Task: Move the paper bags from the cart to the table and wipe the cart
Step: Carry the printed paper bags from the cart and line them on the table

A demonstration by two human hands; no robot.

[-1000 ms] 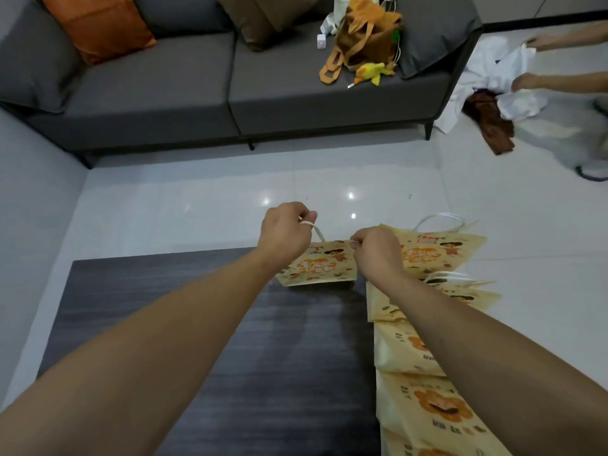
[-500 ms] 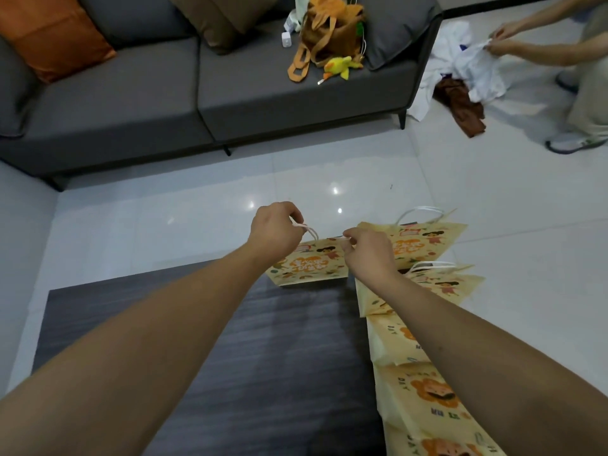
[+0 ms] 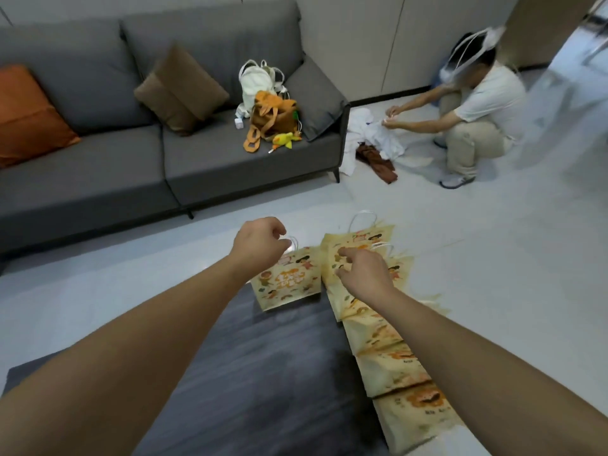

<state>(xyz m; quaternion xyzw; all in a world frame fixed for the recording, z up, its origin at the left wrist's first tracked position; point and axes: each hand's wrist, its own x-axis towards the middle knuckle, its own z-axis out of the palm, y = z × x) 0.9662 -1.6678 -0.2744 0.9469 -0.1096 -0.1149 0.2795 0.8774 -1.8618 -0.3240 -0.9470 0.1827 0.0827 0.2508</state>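
Grey sofa (image 3: 138, 153) is running across the far left, white tiled floor (image 3: 493, 264) is taking up the rest. Dark wood-grain worktop (image 3: 250, 373) is sitting near centre, both forearms reaching out over it.

A second person (image 3: 477, 116) is crouching at far right by the sofa's end, handling a pile of white cloth (image 3: 371, 133) on the floor, with a brown cloth (image 3: 378, 161) lying just beside it.

On the sofa: orange cushion (image 3: 26, 113) at far left, brown cushion (image 3: 181, 90) mid-seat, white bag (image 3: 256, 83) leaning on the backrest with an orange-brown tote (image 3: 273, 118) in front of it and a yellow plush toy (image 3: 284, 139) at the seat edge.

Paper bags (image 3: 391, 360) are lying flat in an overlapping row along the worktop's right edge, running near to far, yellow with cartoon print. One more paper bag (image 3: 289, 279) is lying flat at the far edge, left of the row and touching it, its white handle poking out at the far side.

Left hand (image 3: 260, 245) is hovering over that bag's far edge, fingers curled right at the white handle; can't tell if it's actually gripping it. Right hand (image 3: 362, 274) is resting over the far bags of the row, fingers loosely spread, grasping nothing.
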